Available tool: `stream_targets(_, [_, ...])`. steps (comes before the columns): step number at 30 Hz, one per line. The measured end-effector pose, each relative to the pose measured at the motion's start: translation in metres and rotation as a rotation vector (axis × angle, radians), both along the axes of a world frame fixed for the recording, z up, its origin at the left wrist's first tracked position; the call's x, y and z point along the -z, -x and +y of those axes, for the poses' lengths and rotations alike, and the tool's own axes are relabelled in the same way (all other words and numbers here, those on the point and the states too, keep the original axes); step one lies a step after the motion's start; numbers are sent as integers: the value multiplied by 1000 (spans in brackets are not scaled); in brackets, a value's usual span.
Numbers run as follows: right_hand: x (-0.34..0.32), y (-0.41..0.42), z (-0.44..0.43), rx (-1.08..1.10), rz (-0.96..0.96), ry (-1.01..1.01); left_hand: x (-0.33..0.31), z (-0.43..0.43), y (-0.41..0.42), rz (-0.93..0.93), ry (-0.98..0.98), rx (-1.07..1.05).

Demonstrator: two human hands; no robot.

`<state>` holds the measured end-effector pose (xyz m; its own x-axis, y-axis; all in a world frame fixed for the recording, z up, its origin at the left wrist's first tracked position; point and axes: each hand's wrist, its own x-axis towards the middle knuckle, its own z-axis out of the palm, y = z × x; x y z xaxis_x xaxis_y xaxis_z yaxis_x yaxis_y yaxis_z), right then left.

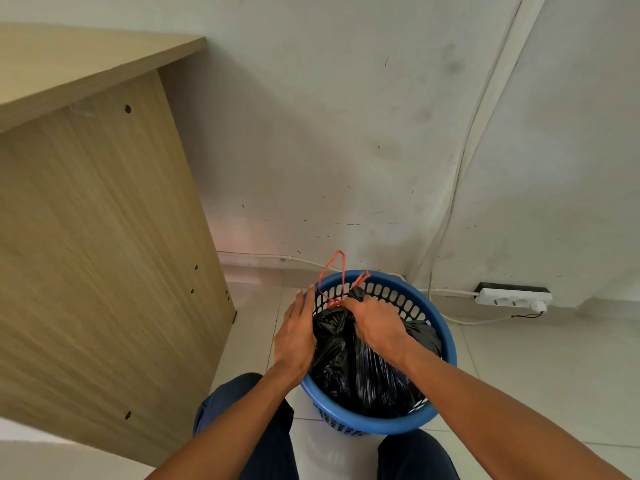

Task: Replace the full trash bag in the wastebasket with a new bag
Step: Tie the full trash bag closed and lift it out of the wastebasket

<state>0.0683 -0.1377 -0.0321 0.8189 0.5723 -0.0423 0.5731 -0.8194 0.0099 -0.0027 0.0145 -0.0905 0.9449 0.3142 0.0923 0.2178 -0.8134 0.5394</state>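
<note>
Though knotted shut, not yet lifted out. Big wooden desk panel (pixel 104 237) at left, pale wall (pixel 329 133) behind, tiled floor (pixel 554 375) below. Blue wastebasket (pixel 449 341) on floor between knees, close to wall corner. Full black trash bag (pixel 356 372) sitting inside basket, bulging to about rim level, neck gathered upward. Left hand (pixel 294 337) flat against basket's left rim, fingers straight, gripping nothing, looks like bracing. Right hand (pixel 375 323) clenched round bag neck just under knot. White power strip (pixel 512 297) on floor at right, well apart. Red drawstring (pixel 332 303) looping up above fist. Handling guess: thin soft film, slippery, likely to stretch or tear if snagged on basket holes; weight unclear, probably light to moderate. Best hold at bunched neck below knot, not on thin drawstring alone; straight pull up with basket held down. No new bag in view.
</note>
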Motion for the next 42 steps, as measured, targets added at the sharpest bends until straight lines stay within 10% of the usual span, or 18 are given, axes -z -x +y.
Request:
stream_targets(26, [-32, 0, -23, -31, -79, -138, -18, 10, -3, 12, -252, 102])
stream_targets(42, [-8, -15, -33, -11, 141, -202, -25, -26, -18, -204, 44, 216])
